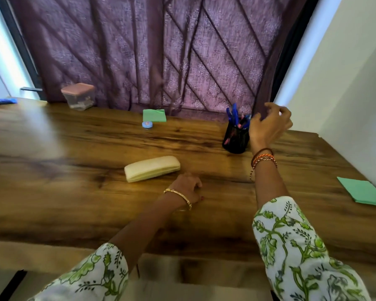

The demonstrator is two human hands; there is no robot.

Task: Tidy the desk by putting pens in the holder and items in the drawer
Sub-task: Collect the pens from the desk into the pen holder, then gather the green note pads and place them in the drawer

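Note:
A black mesh pen holder (235,139) stands at the back right of the wooden desk (74,161), with several blue pens (233,114) sticking out of it. My right hand (268,124) hovers just right of the holder's top, fingers loosely curled and holding nothing that I can see. My left hand (188,187) rests on the desk with curled fingers, just right of a cream case (152,168) lying flat, not touching it. A green sticky-note pad (154,115) and a small blue round item (147,124) lie near the back edge.
A clear box with a pink lid (79,96) stands at the back left. Green paper (364,191) lies at the desk's right edge. A blue and green object (2,101) lies at the far left. A purple curtain (161,51) hangs behind; a white wall is at right.

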